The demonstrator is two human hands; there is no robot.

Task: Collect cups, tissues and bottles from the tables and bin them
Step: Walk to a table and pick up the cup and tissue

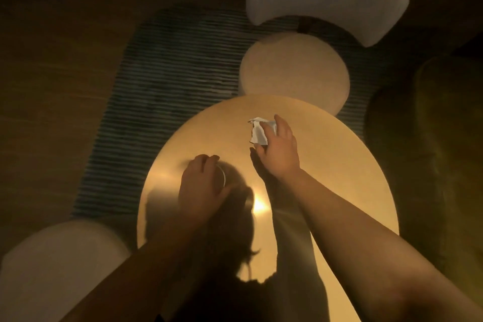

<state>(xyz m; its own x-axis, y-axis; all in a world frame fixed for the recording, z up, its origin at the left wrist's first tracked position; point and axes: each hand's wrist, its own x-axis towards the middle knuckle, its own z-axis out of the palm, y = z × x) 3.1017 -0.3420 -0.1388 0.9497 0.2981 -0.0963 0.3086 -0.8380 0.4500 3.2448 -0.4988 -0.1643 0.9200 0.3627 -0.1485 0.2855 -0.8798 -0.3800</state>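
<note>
My right hand (278, 150) is closed over a crumpled white tissue (258, 131) near the far side of the round table (339, 170). The fingers curl round its right edge and the thumb pins it from below, so most of the paper sticks out to the left. I judge I hold it this way because a pinch from above gathers loose paper without chasing it across the shiny top.

My left hand (201, 185) is cupped downward over a cup (222, 176) nearer to me on the table. Only a thin white arc of rim shows past my fingers. The hand seems closed round it from above, likely so I can carry both things to the bin in one trip.

Much is hard to read. The light is dim and amber, and the frame is blurred. The cup's body is hidden under my palm, so I cannot tell whether it is lifted or resting on the table. I also cannot tell if the tissue touches the table. My shadow darkens the near part of the top. No bin or bottle is in view.
</note>
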